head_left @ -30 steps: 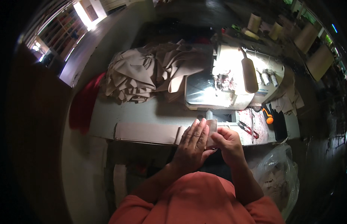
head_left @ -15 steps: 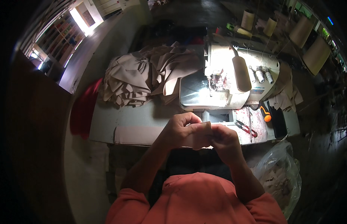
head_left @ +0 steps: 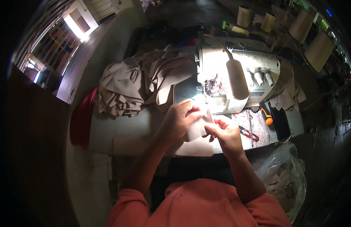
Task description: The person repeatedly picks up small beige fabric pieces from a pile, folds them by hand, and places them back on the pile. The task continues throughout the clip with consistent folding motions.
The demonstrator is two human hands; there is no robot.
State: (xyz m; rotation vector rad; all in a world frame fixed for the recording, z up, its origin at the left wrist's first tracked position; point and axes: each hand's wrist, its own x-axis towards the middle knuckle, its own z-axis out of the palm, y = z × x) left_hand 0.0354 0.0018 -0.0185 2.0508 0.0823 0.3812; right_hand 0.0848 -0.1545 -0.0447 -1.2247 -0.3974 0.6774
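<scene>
A small pale beige fabric piece (head_left: 197, 129) is stretched between my two hands, just in front of the lit sewing machine (head_left: 272, 65). My left hand (head_left: 179, 118) pinches its upper left part, thumb against curled fingers. On the other side, my right hand (head_left: 227, 134) grips the right edge between thumb and fingers. The machine's needle area (head_left: 213, 87) lies beyond my hands under bright light. Below them, a long flat beige fabric strip (head_left: 145, 146) lies along the table's front edge, partly covered by my left forearm.
Left of the machine is a heap of beige fabric pieces (head_left: 120, 89). A lamp (head_left: 238, 80) hangs before the machine. Red-handled snips (head_left: 252, 135), an orange-handled tool (head_left: 267, 118) and a dark flat case (head_left: 280, 122) lie right. A clear plastic bag (head_left: 283, 176) holds scraps; thread cones (head_left: 301, 25) stand behind.
Both hands have moved forward toward the machine, and the fabric piece is now spread more openly between them. The view has shifted slightly.
</scene>
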